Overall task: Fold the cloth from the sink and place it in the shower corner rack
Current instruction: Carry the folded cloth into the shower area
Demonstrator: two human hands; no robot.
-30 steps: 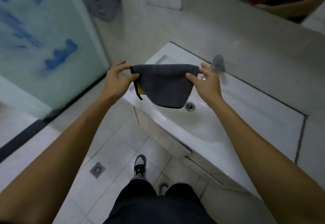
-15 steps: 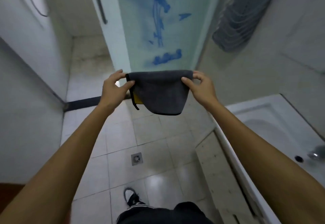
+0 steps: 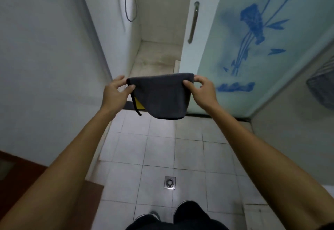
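above tiled floor (image 3: 159, 150), facing shower doorway: folded grey cloth (image 3: 160, 96) hangs, left hand (image 3: 115, 92) and right hand (image 3: 202, 89) pinching top corners.

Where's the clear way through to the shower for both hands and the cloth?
The open gap lies straight ahead, between the white wall on the left and the glass door's handle on the right. Bare shower floor shows beyond. The left hand and right hand pinch the cloth stretched wide; the rack isn't visible.
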